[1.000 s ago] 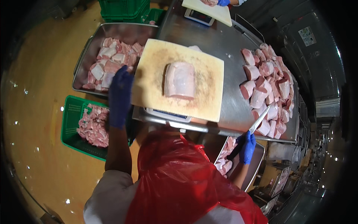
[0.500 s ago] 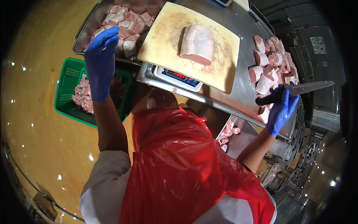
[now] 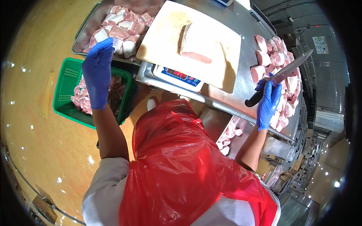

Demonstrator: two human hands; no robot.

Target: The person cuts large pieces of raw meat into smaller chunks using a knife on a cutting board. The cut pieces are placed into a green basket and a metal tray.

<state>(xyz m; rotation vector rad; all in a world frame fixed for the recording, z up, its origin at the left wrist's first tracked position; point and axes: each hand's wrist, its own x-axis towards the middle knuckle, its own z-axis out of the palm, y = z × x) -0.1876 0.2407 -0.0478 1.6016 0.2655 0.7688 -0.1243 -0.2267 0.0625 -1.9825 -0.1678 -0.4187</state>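
Note:
A knife crosses my right hand (image 3: pixel 270 101), which is gripped around its dark handle (image 3: pixel 254 98). Its long blade (image 3: pixel 292 68) points up and to the right over the cut meat. My left hand (image 3: pixel 97 75), in a blue glove like the right one, hangs over the green basket's edge near the metal tray. It holds nothing, and its fingers reach out toward the tray. On the white cutting board (image 3: pixel 158 41) between the hands lies a thick pale block of meat (image 3: pixel 198 43) with a pink cut face, touched by neither hand.
Meat chunks fill a metal tray (image 3: pixel 80 42) at upper left. Below it, a green basket (image 3: pixel 62 90) holds trimmings. A scale (image 3: pixel 179 77) sits under the board's near edge. More cut meat (image 3: pixel 277 58) is piled on the steel table (image 3: pixel 243 73) at right.
My right hand has moved left and up a little, and the knife blade now tilts more steeply upward. My left hand has come slightly lower. The block stays on the board.

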